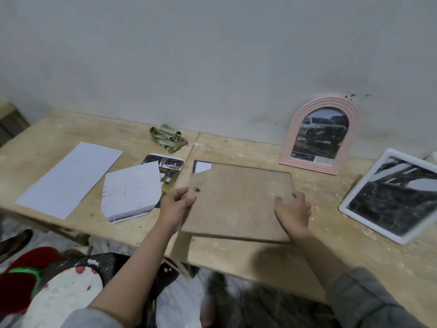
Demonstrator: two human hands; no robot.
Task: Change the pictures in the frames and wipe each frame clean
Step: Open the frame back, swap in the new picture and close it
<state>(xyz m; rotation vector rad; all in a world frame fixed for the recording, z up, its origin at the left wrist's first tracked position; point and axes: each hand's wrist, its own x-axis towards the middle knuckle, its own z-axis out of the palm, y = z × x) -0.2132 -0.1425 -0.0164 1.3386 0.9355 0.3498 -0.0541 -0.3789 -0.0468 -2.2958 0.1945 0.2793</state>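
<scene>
The brown fibreboard backing board (pixel 238 200) lies between your hands, long axis running left to right, skewed over the dark frame (pixel 292 178) beneath. Your left hand (pixel 176 204) grips its left edge; your right hand (pixel 294 209) rests on its right side, fingers loosely curled. Beyond your left hand lie cut paper prints (pixel 131 192) and a crumpled green cloth (pixel 168 138).

Grey sleeves (pixel 369 301) pushed up both bare forearms.
</scene>
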